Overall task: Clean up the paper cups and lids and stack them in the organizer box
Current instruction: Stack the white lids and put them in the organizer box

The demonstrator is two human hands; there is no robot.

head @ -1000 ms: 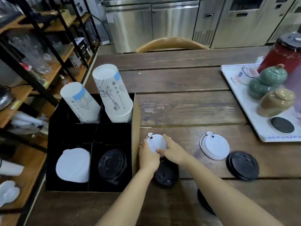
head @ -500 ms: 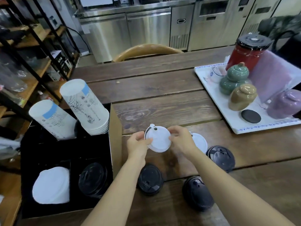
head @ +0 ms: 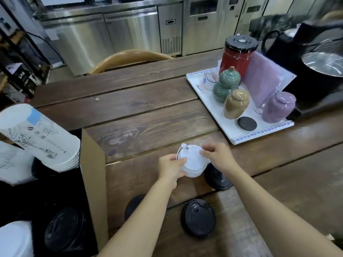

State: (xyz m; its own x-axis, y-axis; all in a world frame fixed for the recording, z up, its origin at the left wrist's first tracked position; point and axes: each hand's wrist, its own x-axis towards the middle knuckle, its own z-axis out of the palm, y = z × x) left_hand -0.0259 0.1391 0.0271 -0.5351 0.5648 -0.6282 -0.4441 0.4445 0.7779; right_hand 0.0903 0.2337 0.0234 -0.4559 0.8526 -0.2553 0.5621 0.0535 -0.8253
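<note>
Both hands hold white lids [head: 193, 163] above the wooden table; two seem stacked, one on the other. My left hand [head: 171, 166] pinches the left rim and my right hand [head: 217, 157] grips the right side. Three black lids lie on the table: one [head: 218, 176] under my right wrist, one [head: 198, 217] nearer me, one [head: 133, 205] partly hidden by my left forearm. The black organizer box [head: 92, 173] stands at the left. It holds two stacks of printed paper cups [head: 39, 136], black lids [head: 65, 229] and white lids [head: 14, 240].
A white tray [head: 230, 130] at the right carries ceramic jars, a red canister and a black coaster. A black kettle and machine stand at the far right. A wooden chair back shows behind the table, with shelving at the left.
The white lid in my hands has moved right onto the second white lid, and both are now held together. The view has shifted right, so the box sits further left.
</note>
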